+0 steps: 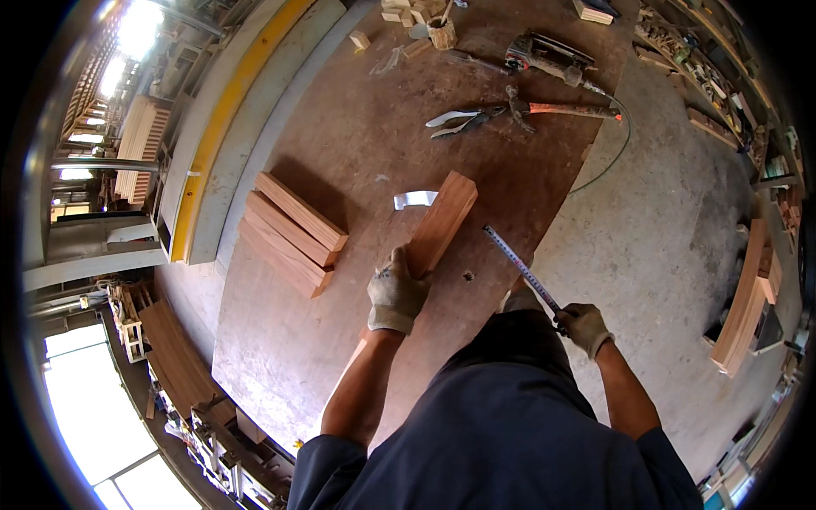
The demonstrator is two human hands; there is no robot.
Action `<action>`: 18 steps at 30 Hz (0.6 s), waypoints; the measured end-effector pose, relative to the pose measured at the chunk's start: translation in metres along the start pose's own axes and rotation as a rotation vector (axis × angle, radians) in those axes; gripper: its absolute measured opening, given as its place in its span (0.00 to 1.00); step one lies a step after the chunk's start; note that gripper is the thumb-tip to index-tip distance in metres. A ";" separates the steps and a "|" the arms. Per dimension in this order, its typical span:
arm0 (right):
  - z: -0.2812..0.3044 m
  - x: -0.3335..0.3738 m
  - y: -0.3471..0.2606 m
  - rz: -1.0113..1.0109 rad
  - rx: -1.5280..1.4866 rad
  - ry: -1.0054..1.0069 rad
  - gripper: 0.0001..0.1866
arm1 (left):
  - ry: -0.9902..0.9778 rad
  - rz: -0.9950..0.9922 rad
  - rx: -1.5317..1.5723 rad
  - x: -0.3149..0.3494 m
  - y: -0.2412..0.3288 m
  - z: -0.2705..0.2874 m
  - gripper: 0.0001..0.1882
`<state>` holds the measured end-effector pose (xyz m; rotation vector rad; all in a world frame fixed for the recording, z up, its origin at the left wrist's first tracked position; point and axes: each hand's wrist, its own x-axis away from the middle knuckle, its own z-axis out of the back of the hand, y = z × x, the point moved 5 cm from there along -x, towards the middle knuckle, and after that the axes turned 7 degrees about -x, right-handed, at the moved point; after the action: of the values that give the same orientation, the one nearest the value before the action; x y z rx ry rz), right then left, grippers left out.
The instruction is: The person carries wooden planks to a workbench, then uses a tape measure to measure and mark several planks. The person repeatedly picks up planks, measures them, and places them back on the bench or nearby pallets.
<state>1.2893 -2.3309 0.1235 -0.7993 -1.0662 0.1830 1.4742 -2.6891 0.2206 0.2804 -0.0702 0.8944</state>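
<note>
My left hand (396,293), in a pale work glove, is closed around the near end of a reddish-brown wooden block (444,223). In my gloved right hand (585,329) is a tape measure, gripped near its case. Its narrow blade (520,265) sticks out toward the upper left, the free tip just right of the block and apart from it. Most of the case is hidden by my fingers. Left of the block, three similar wooden pieces (289,234) lie side by side. A curved shiny metal strip (416,200) rests against the block's left side.
Farther off on the brown board (374,110) lie a hammer (565,110), pliers (463,119) and a corded power tool (548,64). A cup (441,34) stands near small wood blocks (408,13). A yellow-striped beam (225,127) borders the left; long timber (741,297) lies right.
</note>
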 end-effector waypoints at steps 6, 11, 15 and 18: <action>0.000 0.000 -0.001 -0.029 0.026 -0.012 0.14 | -0.046 0.018 -0.027 -0.002 0.000 -0.004 0.31; 0.001 0.001 -0.004 -0.029 0.074 -0.016 0.14 | -0.045 -0.008 0.000 -0.005 0.001 -0.003 0.31; -0.001 0.002 -0.006 0.011 0.078 -0.002 0.13 | 0.055 -0.059 0.002 -0.004 0.002 -0.002 0.33; -0.002 0.001 -0.002 0.023 0.088 -0.002 0.13 | 0.012 -0.036 0.027 -0.006 0.000 -0.008 0.33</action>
<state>1.2907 -2.3331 0.1252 -0.7322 -1.0436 0.2487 1.4700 -2.6916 0.2119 0.3008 -0.0413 0.8620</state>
